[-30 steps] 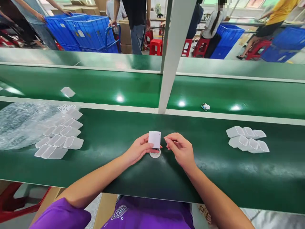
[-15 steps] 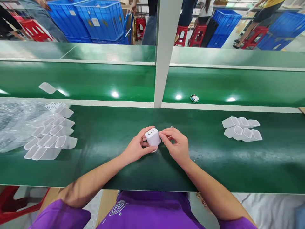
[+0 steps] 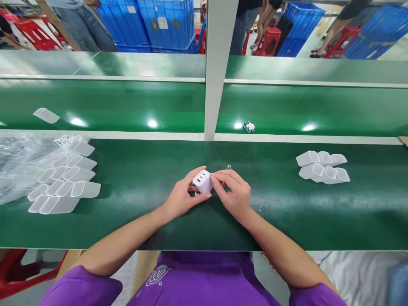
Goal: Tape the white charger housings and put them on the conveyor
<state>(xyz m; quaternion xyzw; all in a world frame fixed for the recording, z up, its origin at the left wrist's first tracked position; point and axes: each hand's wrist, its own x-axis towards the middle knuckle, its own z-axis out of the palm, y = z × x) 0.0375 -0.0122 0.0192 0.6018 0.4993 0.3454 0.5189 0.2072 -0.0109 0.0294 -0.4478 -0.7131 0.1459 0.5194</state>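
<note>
A white USB wall charger point(image 3: 202, 181) is in front of me just above the green bench, its end with several port slots facing up toward me. My left hand point(image 3: 183, 193) is closed around its left side, thumb below and fingers behind. At its right edge, the thumb and fingertips of my right hand point(image 3: 232, 191) are pinched together against the casing. Whether a small part sits between those fingertips is hidden. Just beyond my right hand lies a tiny clear or metallic piece point(image 3: 228, 167).
Stacked white casing sleeves point(image 3: 86, 189) lie at left beside clear plastic wrap point(image 3: 22, 165). More sleeves point(image 3: 338, 176) rest at right. On the green conveyor point(image 3: 172, 106) are a loose casing point(image 3: 46, 115) and a circuit board point(image 3: 249, 126). A grey post point(image 3: 215, 85) rises centrally.
The loose casing and circuit board have moved left along the conveyor. The charger has tilted slightly in my hands, which remain on it. People and blue crates across the line have shifted in view.
</note>
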